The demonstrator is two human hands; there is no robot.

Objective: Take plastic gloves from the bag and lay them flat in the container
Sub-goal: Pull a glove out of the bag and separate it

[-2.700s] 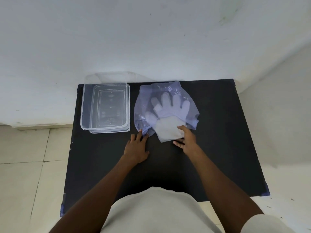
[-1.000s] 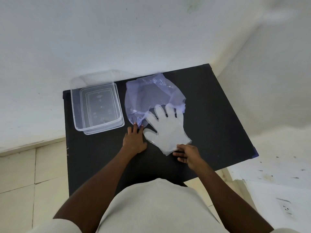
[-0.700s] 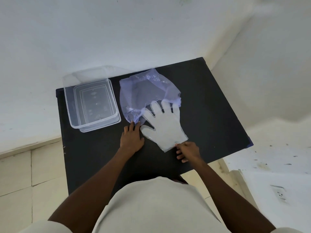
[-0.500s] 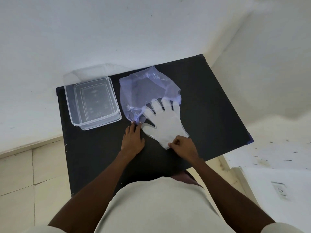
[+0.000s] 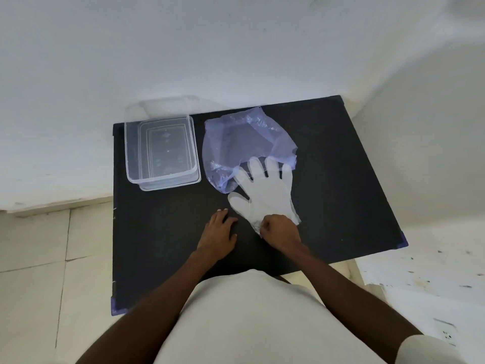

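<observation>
A stack of clear plastic gloves point(image 5: 265, 193) lies flat on the black table point(image 5: 341, 185), fingers pointing away, their tips resting on the mouth of the pale purple bag point(image 5: 241, 143). My right hand point(image 5: 279, 229) pinches the cuff edge of the gloves. My left hand point(image 5: 219, 233) rests flat on the table just left of the gloves, fingers apart, touching neither bag nor gloves. The clear rectangular container point(image 5: 131, 164) stands at the table's far left, with nothing in it.
A clear lid point(image 5: 196, 179) lies under the container. White walls close in behind and to the right of the table. Tiled floor lies to the left. A wall socket point(image 5: 446, 333) shows at lower right.
The gloves have been drawn out of the bag toward me. My right hand shifted along the cuff and pinched it. My left hand let go of the bag's edge and slid back.
</observation>
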